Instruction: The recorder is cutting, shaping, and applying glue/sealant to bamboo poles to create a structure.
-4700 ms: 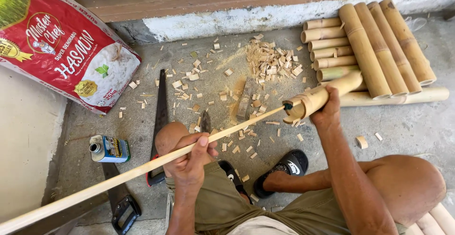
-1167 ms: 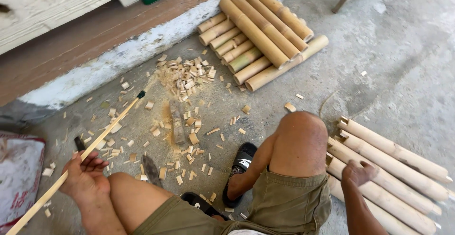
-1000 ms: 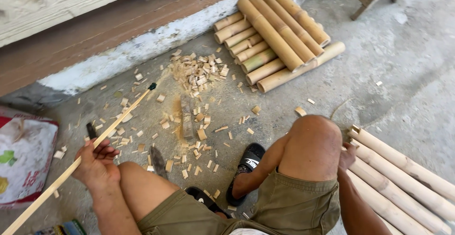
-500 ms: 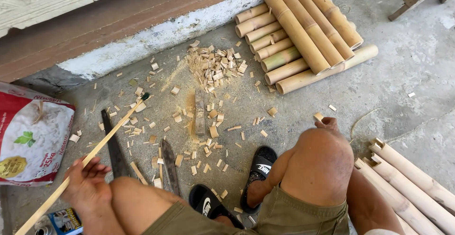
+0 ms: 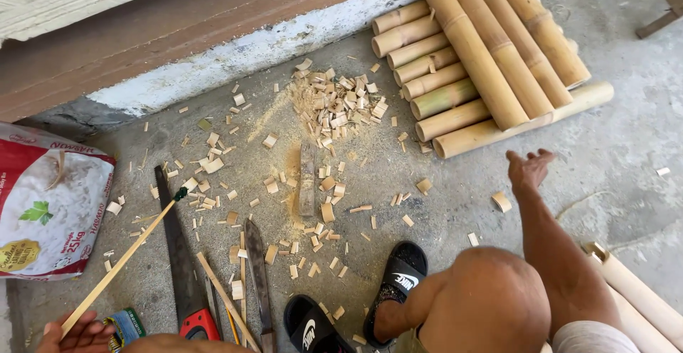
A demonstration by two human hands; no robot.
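One view only was given, from the head camera looking down at a concrete floor. At the near left edge the left hand was seen clasped around the near end of a thin bamboo stick, which ran up and to the right, its dark tip lying just over the blade of a handsaw with a red handle. Just right of that hand a small blue and green can was partly seen. Right of the saw, a long knife and a few thin slats were laid side by side. The right hand was stretched out far to the right with its fingers spread and nothing grasped, hovering over the bare floor just near of a stack of thick bamboo poles. Several short cut sections were lined up under the left part of that stack. A heap of bamboo chips was piled left of the stack, with more chips scattered toward the near side and a flat wooden block set among them. A red and white sack was lying at the left edge. Two black sandals were worn on the feet beside the bent knee. Pale peeled poles were laid at the near right.
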